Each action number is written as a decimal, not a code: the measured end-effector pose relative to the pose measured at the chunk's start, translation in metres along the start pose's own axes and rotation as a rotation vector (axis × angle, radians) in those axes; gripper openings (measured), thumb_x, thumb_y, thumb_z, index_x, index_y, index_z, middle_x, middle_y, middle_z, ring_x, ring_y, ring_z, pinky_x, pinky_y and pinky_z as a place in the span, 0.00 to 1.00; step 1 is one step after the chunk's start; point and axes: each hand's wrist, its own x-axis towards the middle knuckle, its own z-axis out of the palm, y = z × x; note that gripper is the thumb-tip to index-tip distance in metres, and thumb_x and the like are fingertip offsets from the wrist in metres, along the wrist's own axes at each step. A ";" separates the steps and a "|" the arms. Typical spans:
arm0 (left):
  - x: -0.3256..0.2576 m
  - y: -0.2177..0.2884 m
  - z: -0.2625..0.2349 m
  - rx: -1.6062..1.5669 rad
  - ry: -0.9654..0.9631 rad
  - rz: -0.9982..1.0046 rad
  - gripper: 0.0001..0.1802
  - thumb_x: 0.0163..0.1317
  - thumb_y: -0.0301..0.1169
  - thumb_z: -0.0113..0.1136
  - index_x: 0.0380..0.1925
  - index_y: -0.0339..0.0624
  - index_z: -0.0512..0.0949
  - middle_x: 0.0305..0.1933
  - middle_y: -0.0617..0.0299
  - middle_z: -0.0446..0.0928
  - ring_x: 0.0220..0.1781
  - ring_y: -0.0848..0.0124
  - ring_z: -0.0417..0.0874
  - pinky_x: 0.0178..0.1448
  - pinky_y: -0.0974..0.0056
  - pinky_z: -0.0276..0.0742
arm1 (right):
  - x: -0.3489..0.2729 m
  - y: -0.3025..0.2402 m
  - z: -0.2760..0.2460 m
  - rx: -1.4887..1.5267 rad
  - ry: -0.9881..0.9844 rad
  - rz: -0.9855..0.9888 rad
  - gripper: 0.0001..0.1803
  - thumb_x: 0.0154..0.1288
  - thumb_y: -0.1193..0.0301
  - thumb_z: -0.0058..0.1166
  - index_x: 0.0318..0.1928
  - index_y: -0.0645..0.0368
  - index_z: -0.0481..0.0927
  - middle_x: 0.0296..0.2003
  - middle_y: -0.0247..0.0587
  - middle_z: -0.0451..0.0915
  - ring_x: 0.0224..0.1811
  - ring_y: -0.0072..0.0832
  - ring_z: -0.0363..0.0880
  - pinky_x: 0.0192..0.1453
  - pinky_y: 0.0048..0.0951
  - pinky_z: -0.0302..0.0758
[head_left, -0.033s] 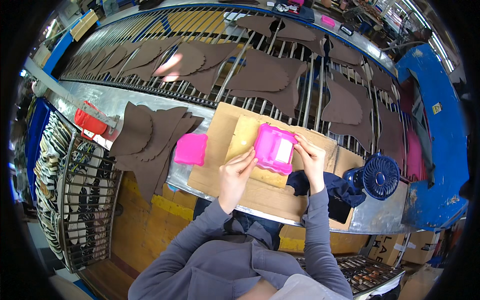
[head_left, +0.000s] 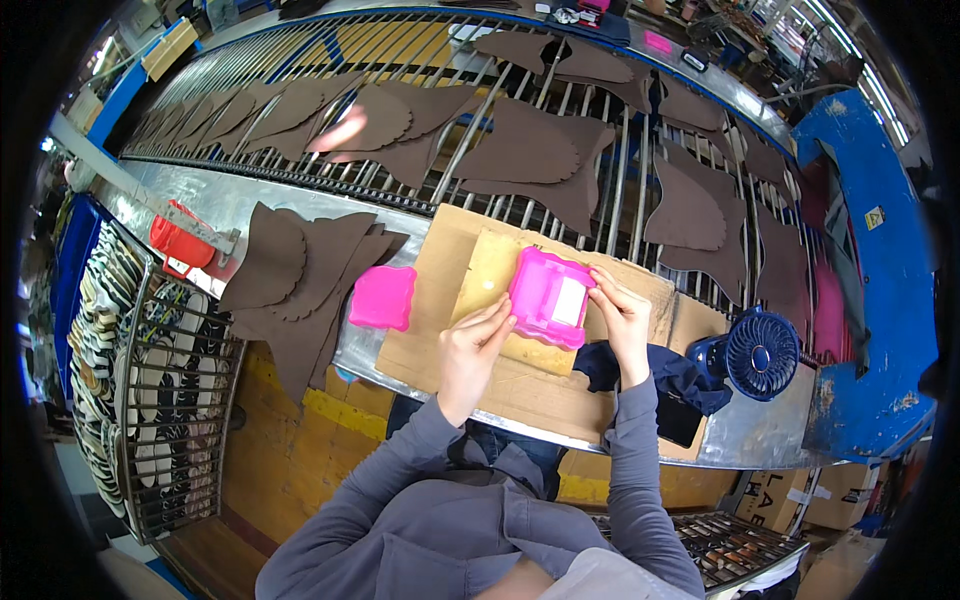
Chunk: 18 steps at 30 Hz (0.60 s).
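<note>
Between my two hands is a bright pink plastic box [head_left: 537, 292] with scalloped edges and a white rectangle on its right part. My left hand [head_left: 470, 352] pinches its lower left edge, fingertips pressed together. At its upper right edge, the fingers of my right hand [head_left: 622, 312] close on the rim. The box is over a yellowish pad [head_left: 484, 268] on a cardboard sheet [head_left: 425, 335]. Left of the cardboard, a flat pink piece [head_left: 382, 298] with a matching wavy outline lies on the metal table.
Brown cut pieces [head_left: 270, 265] are stacked left, beside a red holder [head_left: 180, 240]. More brown pieces [head_left: 530, 145] lie on the roller rack beyond. A dark blue fan [head_left: 762, 352], dark cloth [head_left: 668, 372] and phone [head_left: 680, 420] are at right. A wire cart [head_left: 175, 400] stands lower left.
</note>
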 end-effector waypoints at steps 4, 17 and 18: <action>0.008 -0.001 -0.018 0.015 -0.037 -0.060 0.18 0.60 0.29 0.65 0.50 0.33 0.80 0.51 0.47 0.81 0.53 0.65 0.83 0.57 0.67 0.76 | -0.003 0.002 0.000 0.003 -0.029 0.026 0.21 0.64 0.78 0.56 0.58 0.66 0.77 0.57 0.48 0.79 0.60 0.31 0.76 0.65 0.29 0.69; 0.064 -0.192 -0.293 1.027 0.057 -0.192 0.47 0.51 0.48 0.69 0.70 0.51 0.60 0.73 0.43 0.58 0.75 0.47 0.56 0.72 0.52 0.61 | -0.078 0.003 -0.076 -0.157 0.218 0.071 0.18 0.69 0.77 0.49 0.58 0.64 0.76 0.55 0.44 0.79 0.54 0.29 0.77 0.60 0.30 0.71; 0.067 -0.195 -0.293 0.984 0.010 -0.193 0.45 0.54 0.49 0.66 0.71 0.52 0.59 0.72 0.43 0.58 0.74 0.46 0.56 0.72 0.52 0.61 | -0.081 -0.003 -0.077 -0.148 0.232 0.078 0.17 0.69 0.78 0.49 0.57 0.65 0.77 0.55 0.44 0.79 0.54 0.29 0.77 0.61 0.30 0.71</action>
